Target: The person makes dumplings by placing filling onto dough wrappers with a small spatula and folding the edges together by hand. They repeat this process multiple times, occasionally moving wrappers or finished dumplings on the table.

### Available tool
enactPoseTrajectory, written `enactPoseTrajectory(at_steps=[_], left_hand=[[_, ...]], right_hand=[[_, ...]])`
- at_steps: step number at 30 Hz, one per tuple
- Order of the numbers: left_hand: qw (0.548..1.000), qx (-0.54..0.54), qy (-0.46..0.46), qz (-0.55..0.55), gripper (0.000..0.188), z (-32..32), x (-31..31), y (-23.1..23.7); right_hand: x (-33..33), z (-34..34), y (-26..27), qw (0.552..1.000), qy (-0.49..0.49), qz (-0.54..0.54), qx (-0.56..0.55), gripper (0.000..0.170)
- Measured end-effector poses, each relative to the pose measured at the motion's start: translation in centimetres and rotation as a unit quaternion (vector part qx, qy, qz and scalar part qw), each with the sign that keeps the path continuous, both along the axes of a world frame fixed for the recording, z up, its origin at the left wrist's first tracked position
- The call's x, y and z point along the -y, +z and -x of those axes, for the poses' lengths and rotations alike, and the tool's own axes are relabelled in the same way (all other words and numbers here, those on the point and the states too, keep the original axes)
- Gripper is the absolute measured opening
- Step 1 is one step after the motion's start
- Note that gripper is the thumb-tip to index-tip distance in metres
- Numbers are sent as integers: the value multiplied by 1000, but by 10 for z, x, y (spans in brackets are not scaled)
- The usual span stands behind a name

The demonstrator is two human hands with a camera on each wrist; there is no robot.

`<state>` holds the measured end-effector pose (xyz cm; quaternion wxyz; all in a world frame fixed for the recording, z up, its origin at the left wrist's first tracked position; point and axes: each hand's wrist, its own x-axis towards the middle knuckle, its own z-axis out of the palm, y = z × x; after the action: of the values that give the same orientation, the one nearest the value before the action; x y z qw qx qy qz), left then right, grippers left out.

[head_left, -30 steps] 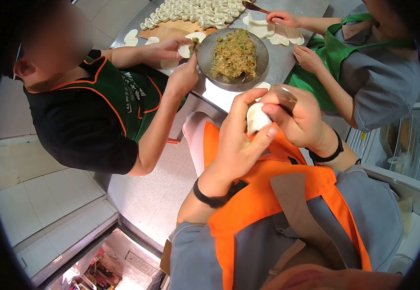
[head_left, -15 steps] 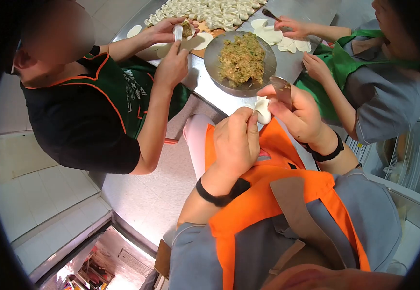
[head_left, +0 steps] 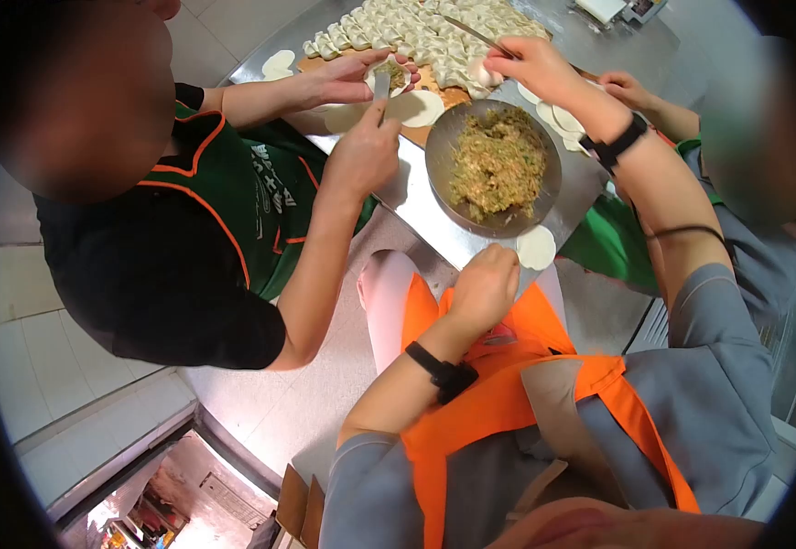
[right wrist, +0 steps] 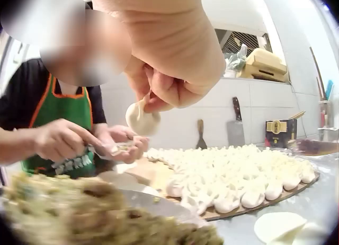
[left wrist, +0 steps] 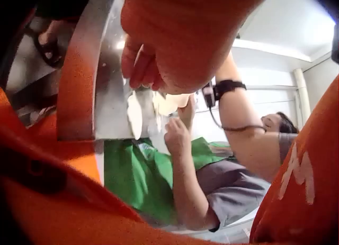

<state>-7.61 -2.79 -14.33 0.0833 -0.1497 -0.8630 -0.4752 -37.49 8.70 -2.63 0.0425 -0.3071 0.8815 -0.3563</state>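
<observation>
Toward one o'clock in the head view, we find the right hand [head_left: 540,71] clasping a thin metal tool [head_left: 473,35] and pinching a dumpling [head_left: 482,75] on its nine-o'clock side; the dumpling, rounded and without clear long axis, has the massed dumplings [head_left: 416,37] toward its eleven. The left hand [head_left: 487,288], farther from them, lies at the bowl's [head_left: 438,169] six o'clock, beside a flat wrapper [head_left: 536,248]; whether it grips this we cannot tell.
</observation>
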Motion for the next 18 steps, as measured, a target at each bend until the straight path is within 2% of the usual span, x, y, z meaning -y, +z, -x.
enactPoseTrajectory(at_steps=[4, 7, 8, 11, 12, 15, 16, 18], left_hand=[[993, -22, -89, 71, 12, 17, -3, -10], [988, -72, -103, 93, 13, 22, -4, -8], [987, -87, -97, 99, 11, 25, -5, -8], [983, -116, -79, 118, 9, 28, -7, -11], [983, -117, -73, 124, 9, 28, -8, -14], [983, -104, -78, 128, 9, 24, -14, -20], [983, -100, -84, 129, 10, 25, -16, -21], [982, -119, -89, 118, 9, 25, -17, -20]], right_hand=[[52, 74, -37, 995, 19, -64, -78, 20], [87, 99, -69, 988, 56, -112, -89, 18], [94, 101, -74, 979, 59, -161, -105, 18], [100, 112, -105, 962, 50, -213, -164, 24], [101, 111, -100, 958, 46, -247, -139, 27], [87, 95, -78, 978, 27, -176, -108, 27], [77, 92, -74, 971, 29, -135, -193, 32], [49, 77, -43, 983, 15, -112, -145, 33]])
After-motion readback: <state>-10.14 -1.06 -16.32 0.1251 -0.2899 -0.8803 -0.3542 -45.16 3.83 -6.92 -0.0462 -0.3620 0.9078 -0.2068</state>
